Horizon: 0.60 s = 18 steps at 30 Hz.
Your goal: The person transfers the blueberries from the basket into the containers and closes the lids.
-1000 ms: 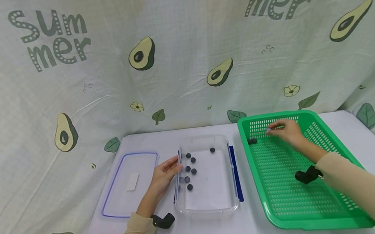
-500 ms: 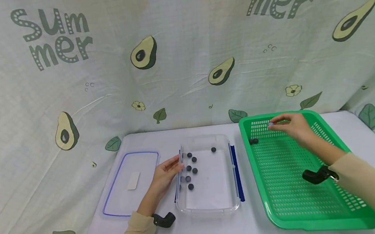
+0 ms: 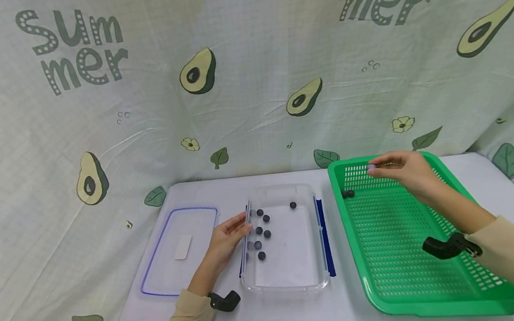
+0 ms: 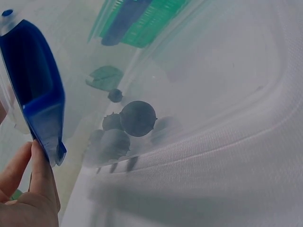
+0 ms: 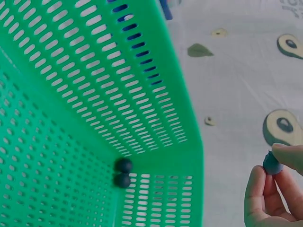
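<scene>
Right hand (image 3: 407, 171) pinching small dark blue round berry (image 5: 272, 164) between curled fingertips over green perforated plastic basket (image 3: 393, 251); left hand (image 3: 225, 239), fingers straight, touching clear plastic container (image 3: 286, 285).

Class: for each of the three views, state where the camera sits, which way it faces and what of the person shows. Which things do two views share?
Head: above, facing forward and down; both hands, clear box, green basket.
Left wrist: low beside the box; left hand, blueberries through the wall.
Right wrist: over the basket's corner; right hand pinching a blueberry.
Shared: basket, blueberries.
</scene>
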Each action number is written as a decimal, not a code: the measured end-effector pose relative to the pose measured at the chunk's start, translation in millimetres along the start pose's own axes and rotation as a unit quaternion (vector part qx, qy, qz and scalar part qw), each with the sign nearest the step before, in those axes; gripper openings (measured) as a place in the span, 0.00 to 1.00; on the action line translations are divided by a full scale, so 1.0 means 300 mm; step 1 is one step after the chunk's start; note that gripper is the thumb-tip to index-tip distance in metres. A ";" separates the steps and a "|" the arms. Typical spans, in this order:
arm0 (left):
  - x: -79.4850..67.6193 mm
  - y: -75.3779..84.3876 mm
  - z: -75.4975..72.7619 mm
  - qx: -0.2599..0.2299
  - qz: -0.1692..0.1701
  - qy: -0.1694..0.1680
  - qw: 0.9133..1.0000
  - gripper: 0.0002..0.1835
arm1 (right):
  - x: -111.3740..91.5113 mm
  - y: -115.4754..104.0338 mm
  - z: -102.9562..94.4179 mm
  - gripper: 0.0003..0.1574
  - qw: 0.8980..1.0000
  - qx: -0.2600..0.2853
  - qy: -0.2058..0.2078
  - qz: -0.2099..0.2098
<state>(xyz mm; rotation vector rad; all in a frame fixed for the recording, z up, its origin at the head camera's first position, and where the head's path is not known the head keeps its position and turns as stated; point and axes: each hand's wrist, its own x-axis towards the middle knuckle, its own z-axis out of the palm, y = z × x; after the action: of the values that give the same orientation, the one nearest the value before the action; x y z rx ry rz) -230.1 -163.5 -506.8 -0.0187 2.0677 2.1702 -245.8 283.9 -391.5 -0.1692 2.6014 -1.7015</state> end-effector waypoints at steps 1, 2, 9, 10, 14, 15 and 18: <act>-0.001 0.000 0.000 -0.001 0.000 0.001 1.000 0.27 | -0.003 -0.004 0.000 0.29 1.000 0.005 -0.001 -0.003; -0.001 -0.001 0.000 -0.001 0.000 0.002 1.000 0.27 | -0.006 -0.008 0.001 0.28 1.000 0.016 -0.004 -0.005; -0.005 -0.002 0.004 -0.009 0.005 0.003 1.000 0.27 | -0.024 -0.048 0.020 0.24 0.998 0.057 -0.016 -0.015; -0.005 -0.002 0.004 -0.009 0.005 0.003 1.000 0.27 | -0.027 -0.056 0.026 0.23 0.998 0.062 -0.019 -0.016; -0.005 -0.001 0.004 -0.007 0.003 0.003 1.000 0.27 | -0.038 -0.094 0.057 0.22 0.996 0.079 -0.033 -0.028; -0.004 -0.002 0.004 -0.005 0.005 0.002 1.000 0.27 | -0.040 -0.104 0.065 0.22 0.996 0.081 -0.036 -0.032; 0.001 -0.002 0.003 -0.003 0.009 0.002 1.000 0.27 | -0.040 -0.130 0.091 0.22 0.994 0.085 -0.047 -0.045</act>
<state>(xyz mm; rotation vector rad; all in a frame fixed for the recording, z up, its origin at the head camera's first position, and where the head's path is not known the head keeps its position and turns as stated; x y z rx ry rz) -230.2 -162.6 -507.4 -0.0033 2.0723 2.1873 -228.5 244.9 -367.2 -0.3580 2.4025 -1.8838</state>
